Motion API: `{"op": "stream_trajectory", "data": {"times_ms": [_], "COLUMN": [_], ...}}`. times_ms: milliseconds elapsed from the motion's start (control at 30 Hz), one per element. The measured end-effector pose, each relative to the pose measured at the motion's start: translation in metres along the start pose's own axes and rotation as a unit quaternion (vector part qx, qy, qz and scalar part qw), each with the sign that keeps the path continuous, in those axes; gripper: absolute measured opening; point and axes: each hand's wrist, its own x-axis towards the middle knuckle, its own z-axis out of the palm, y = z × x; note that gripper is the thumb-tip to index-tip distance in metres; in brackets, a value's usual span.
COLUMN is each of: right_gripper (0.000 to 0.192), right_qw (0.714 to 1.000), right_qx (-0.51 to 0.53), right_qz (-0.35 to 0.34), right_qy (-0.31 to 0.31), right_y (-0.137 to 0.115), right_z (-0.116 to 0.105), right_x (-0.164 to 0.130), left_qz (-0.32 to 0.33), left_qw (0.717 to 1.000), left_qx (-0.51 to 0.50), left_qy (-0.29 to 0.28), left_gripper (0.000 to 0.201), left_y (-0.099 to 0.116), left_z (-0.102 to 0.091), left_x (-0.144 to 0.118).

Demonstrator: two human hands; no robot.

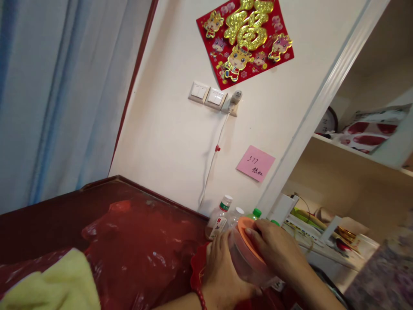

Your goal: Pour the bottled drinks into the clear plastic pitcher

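My left hand [221,269] is wrapped round the side of a see-through plastic container [243,256], which is tilted. My right hand [279,245] grips the orange lid [245,224] on top of it, thumb pressed on the lid's face. Whether the lid is loose or fastened I cannot tell. A red beaded bracelet [200,298] circles my left wrist, and a scalloped red piece [197,267] shows beside that hand. Just behind the container stand a bottle with a white cap [221,217] and a bottle with a green cap [256,214].
Crinkled red plastic [138,249] covers part of the dark red tabletop [106,193]. A yellow cloth [58,284] lies at the lower left. A white cord [211,168] hangs from the wall socket down behind the table. Shelves [358,155] with assorted items are on the right.
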Motion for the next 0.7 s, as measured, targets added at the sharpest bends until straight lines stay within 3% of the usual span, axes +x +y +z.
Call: {"op": "stream_trajectory", "data": {"times_ms": [167,533,700], "right_gripper": [0.013,0.009,0.009], "right_qw": [0.998,0.979,0.981], "right_qx": [0.024,0.108,0.106], "right_qz": [-0.048,-0.175,-0.162], "right_qy": [-0.019,-0.011,-0.021], "right_y": [0.005,0.028,0.027], "right_z": [-0.004,0.002,-0.004], "right_x": [0.003,-0.001,-0.002], "left_qz": [0.033,0.062,0.054], "left_qw": [0.999,0.998,0.998], "left_qx": [0.004,0.01,0.002], "left_qy": [0.013,-0.021,-0.03], "left_gripper": [0.108,0.114,0.112], "left_y": [-0.003,-0.004,0.0], "left_z": [-0.001,-0.004,-0.01], "left_x": [0.002,0.003,0.003]}}
